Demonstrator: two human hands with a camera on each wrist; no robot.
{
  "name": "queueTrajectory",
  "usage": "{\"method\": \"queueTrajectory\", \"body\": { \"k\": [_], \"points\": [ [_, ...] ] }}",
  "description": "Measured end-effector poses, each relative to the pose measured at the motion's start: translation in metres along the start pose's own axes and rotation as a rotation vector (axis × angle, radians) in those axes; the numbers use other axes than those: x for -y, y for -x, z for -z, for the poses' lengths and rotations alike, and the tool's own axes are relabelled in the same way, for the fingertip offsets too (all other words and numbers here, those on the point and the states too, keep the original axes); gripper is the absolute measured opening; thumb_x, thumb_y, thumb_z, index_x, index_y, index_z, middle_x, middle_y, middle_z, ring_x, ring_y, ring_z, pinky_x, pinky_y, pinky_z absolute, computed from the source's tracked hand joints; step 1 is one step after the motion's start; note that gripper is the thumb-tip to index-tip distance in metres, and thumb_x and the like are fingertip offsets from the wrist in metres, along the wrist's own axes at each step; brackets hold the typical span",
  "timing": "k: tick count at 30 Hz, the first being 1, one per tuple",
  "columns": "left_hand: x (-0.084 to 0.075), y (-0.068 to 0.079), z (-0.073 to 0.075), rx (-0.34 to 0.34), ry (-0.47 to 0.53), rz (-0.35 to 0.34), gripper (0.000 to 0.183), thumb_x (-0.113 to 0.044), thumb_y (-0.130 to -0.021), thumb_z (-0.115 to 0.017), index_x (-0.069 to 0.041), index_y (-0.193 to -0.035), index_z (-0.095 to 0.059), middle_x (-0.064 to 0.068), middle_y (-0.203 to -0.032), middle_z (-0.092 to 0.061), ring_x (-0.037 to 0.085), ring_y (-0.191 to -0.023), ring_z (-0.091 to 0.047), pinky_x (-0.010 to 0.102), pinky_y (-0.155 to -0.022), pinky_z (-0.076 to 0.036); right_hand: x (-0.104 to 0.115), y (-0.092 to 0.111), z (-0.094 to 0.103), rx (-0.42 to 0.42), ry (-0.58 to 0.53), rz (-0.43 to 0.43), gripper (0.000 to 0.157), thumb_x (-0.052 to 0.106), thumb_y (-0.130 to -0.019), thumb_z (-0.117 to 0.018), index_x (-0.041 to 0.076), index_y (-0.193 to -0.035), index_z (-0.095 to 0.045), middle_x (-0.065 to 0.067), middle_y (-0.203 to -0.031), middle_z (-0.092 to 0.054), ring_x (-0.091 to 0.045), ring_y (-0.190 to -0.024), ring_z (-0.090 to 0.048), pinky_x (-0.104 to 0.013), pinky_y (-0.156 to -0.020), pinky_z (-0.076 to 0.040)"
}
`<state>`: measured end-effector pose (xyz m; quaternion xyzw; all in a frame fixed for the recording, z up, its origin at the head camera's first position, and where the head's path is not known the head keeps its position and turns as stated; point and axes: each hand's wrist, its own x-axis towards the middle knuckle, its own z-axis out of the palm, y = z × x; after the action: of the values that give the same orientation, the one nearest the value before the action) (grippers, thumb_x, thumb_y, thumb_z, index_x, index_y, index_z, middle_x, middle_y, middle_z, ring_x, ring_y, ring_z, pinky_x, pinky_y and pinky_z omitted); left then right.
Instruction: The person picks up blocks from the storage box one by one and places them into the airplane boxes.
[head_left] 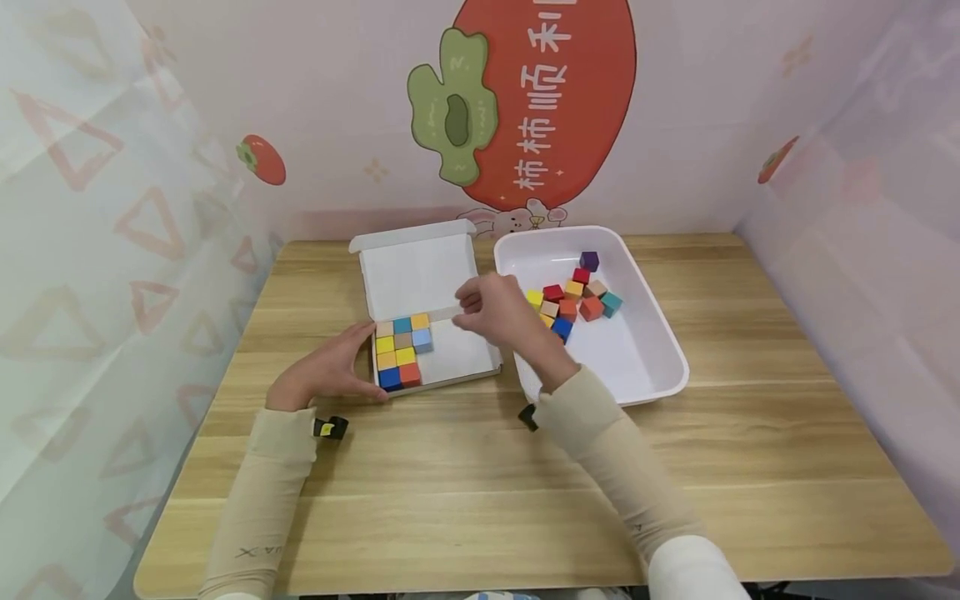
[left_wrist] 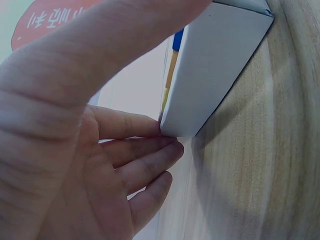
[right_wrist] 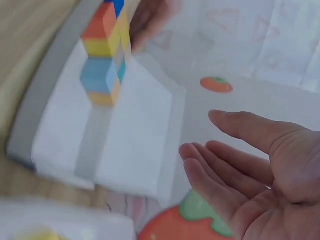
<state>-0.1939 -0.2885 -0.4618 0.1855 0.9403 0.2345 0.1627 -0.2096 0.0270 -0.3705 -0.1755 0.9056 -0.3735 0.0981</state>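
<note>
A shallow white cardboard box (head_left: 461, 354) lies with its lid (head_left: 420, 271) folded back. Colored cubes fill its left part in rows, among them a light blue cube (head_left: 422, 339) and an orange-red cube (head_left: 409, 374). My left hand (head_left: 333, 365) holds the box's left end, thumb at the near corner and index fingertip at the far corner; the white side wall (left_wrist: 215, 65) shows between them. Above the box's right part is my right hand (head_left: 491, 308), with nothing between its loosely bent fingers (right_wrist: 220, 190).
To the right of the box stands a white plastic tray (head_left: 637, 367) with loose cubes, including a purple cube (head_left: 589, 261) and a teal cube (head_left: 611, 303). My right forearm crosses its near left edge. Patterned sheets surround the wooden table (head_left: 465, 500) at the back and sides.
</note>
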Motion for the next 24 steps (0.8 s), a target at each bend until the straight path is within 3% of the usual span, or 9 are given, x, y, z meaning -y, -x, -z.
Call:
{"method": "queueTrajectory", "body": {
  "k": [5,12,18,24],
  "points": [
    [0.001,0.002,0.001,-0.004,-0.004,0.000,0.133,-0.056,-0.075,-0.093,0.004,-0.166,-0.017,0.028,-0.173,-0.021,0.049,-0.158,-0.025,0.066,-0.127,-0.029,-0.018,0.006,0.046,-0.041,0.101,0.001,0.030,0.013,-0.094,-0.080,0.001,-0.122,-0.076,-0.016,-0.114,-0.077,-0.028,-0.103,-0.071,-0.040,-0.095,-0.064],
    [0.000,0.001,0.001,-0.006,0.006,-0.006,0.132,-0.053,-0.074,-0.094,0.004,-0.166,-0.019,0.028,-0.172,-0.023,0.049,-0.158,-0.027,0.066,-0.127,-0.030,-0.073,0.012,0.098,-0.135,0.168,-0.191,0.035,0.013,-0.095,-0.079,-0.002,-0.126,-0.072,-0.020,-0.122,-0.072,-0.035,-0.105,-0.073,-0.046,-0.093,-0.065],
    [0.000,0.001,0.002,-0.008,0.000,-0.019,0.131,-0.054,-0.075,-0.094,0.004,-0.165,-0.020,0.028,-0.171,-0.025,0.049,-0.157,-0.028,0.066,-0.126,-0.030,-0.111,0.019,0.111,-0.145,0.156,-0.358,0.040,0.011,-0.094,-0.079,-0.005,-0.129,-0.068,-0.025,-0.127,-0.065,-0.040,-0.106,-0.066,-0.053,-0.095,-0.064],
    [0.002,0.001,0.001,-0.014,0.005,-0.029,0.130,-0.053,-0.074,-0.095,0.004,-0.165,-0.021,0.028,-0.170,-0.026,0.049,-0.156,-0.030,0.066,-0.126,-0.031,-0.131,0.020,0.111,-0.087,0.166,-0.504,0.037,0.019,-0.092,-0.083,-0.003,-0.118,-0.071,-0.023,-0.121,-0.066,-0.039,-0.108,-0.063,-0.059,-0.101,-0.059]
  ]
}}
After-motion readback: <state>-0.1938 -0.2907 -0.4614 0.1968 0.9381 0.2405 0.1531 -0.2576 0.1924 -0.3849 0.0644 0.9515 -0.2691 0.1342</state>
